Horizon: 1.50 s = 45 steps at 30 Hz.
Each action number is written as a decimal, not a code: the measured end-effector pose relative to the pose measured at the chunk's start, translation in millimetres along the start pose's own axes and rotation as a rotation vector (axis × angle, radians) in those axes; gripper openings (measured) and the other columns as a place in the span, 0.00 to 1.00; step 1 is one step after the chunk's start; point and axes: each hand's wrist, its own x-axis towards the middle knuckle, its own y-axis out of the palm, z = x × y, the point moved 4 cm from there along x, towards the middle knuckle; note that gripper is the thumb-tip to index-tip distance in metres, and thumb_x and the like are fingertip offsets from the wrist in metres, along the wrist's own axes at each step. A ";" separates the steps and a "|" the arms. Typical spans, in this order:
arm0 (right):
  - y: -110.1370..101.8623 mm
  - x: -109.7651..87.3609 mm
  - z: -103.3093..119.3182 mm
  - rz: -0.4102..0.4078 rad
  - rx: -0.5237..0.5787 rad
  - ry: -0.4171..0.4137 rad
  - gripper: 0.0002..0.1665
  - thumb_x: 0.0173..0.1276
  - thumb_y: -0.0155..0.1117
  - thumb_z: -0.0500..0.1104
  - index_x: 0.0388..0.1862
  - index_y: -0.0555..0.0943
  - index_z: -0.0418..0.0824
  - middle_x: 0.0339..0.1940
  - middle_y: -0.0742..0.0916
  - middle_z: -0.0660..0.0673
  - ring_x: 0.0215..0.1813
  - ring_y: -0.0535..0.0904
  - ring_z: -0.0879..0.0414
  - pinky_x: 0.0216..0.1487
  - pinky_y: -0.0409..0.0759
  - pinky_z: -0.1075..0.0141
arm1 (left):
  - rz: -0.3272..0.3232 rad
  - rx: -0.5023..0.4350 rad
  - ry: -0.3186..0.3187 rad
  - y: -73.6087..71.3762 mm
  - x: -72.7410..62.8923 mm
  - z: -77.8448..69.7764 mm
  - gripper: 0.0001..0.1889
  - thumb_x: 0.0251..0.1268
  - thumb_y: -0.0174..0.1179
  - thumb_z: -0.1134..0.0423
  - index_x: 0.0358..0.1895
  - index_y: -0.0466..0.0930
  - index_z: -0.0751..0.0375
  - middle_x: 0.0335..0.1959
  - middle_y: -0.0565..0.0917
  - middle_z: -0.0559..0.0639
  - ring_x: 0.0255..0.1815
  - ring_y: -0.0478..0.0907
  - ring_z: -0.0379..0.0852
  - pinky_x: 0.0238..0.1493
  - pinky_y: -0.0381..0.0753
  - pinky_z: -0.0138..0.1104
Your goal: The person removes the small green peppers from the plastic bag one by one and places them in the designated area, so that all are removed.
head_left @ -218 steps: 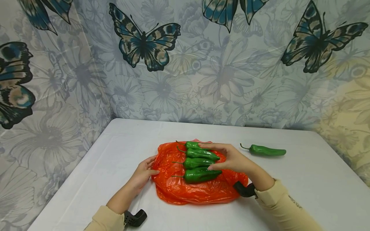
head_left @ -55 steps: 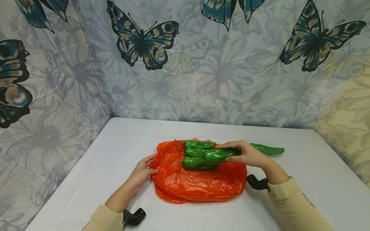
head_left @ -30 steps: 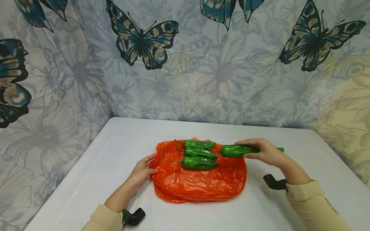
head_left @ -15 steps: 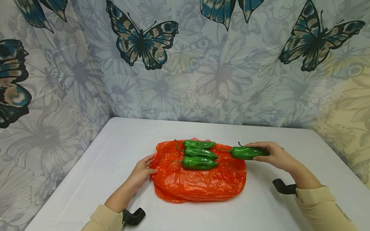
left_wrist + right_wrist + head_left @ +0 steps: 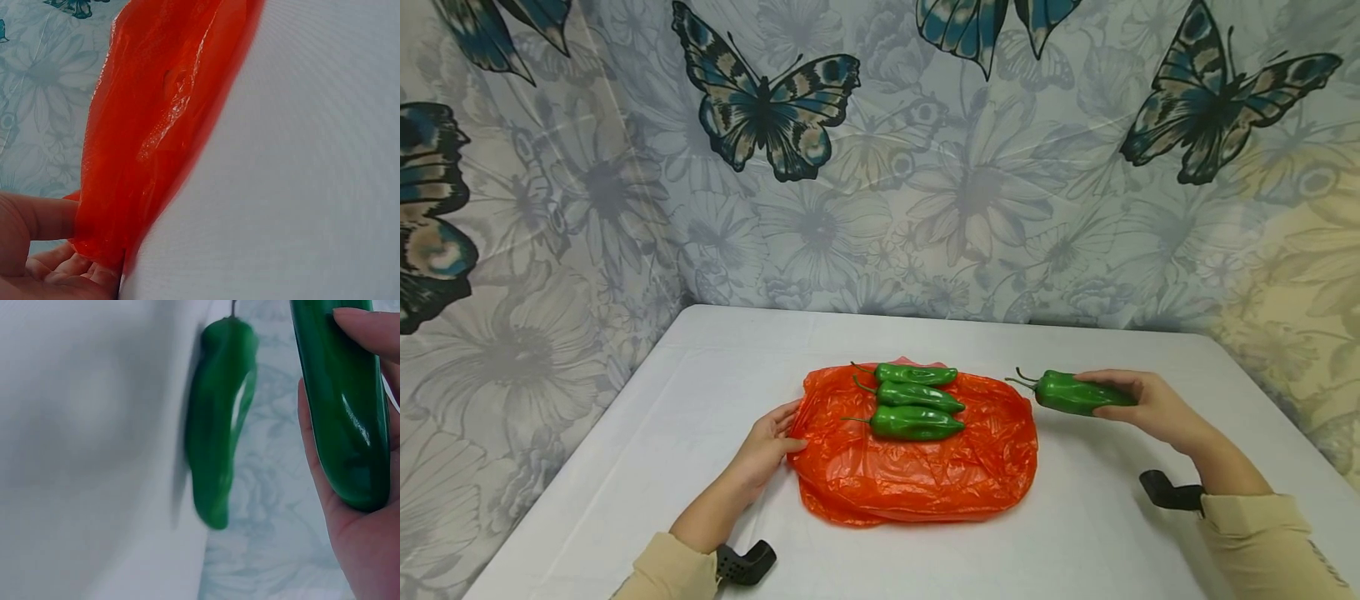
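My right hand [image 5: 1153, 410] grips a long green pepper [image 5: 1063, 395] by its tip half, stem pointing left, right of the bag. Another green pepper [image 5: 219, 419] lies on the table beside it in the right wrist view; in the head view the held one hides nearly all of it but the stem. Three green peppers [image 5: 916, 423] rest in a stacked row on a crumpled red plastic bag [image 5: 917, 483], stems to the left. At the bag's left edge my left hand [image 5: 766, 446] pinches the plastic between thumb and fingers, as the left wrist view shows.
A white-covered table [image 5: 737, 350] carries everything. Behind and to the left hangs a floral cloth [image 5: 985, 208] printed with butterflies. Each wrist wears a black camera mount [image 5: 747, 563].
My right hand has lifted the nearest of the peppers off the bag and carried it right, beside the loose pepper. Three peppers are left on the bag. My left hand has stayed put.
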 end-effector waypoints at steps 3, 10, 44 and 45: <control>-2.0 -3.5 -6.8 -0.007 -0.014 0.015 0.27 0.55 0.68 0.36 0.56 0.77 0.36 0.47 0.73 0.78 0.44 0.70 0.79 0.39 0.74 0.78 | 0.005 0.010 0.002 0.1 0.7 -0.2 0.33 0.58 0.52 0.79 0.69 0.56 0.66 0.70 0.59 0.66 0.70 0.59 0.61 0.48 0.76 0.29; -3.7 -10.4 -20.5 -0.028 -0.032 0.026 0.27 0.54 0.69 0.36 0.55 0.78 0.36 0.46 0.71 0.80 0.45 0.67 0.83 0.39 0.72 0.81 | 0.011 0.018 0.004 -0.5 0.0 -1.6 0.33 0.58 0.51 0.78 0.69 0.56 0.66 0.70 0.60 0.66 0.69 0.59 0.60 0.47 0.75 0.28; 1.2 -12.3 -49.3 0.040 0.010 0.075 0.27 0.51 0.70 0.37 0.53 0.79 0.37 0.47 0.76 0.74 0.49 0.61 0.89 0.42 0.66 0.84 | 0.003 0.013 -0.007 -0.6 2.2 2.0 0.33 0.57 0.51 0.78 0.69 0.57 0.64 0.70 0.60 0.64 0.70 0.59 0.59 0.51 0.75 0.30; 1.0 -11.7 -49.3 0.043 0.009 0.074 0.27 0.51 0.70 0.37 0.53 0.78 0.35 0.46 0.75 0.76 0.48 0.61 0.89 0.42 0.66 0.84 | 0.002 0.012 -0.006 -0.5 2.1 1.8 0.33 0.57 0.51 0.78 0.69 0.57 0.64 0.70 0.60 0.64 0.69 0.60 0.59 0.51 0.75 0.30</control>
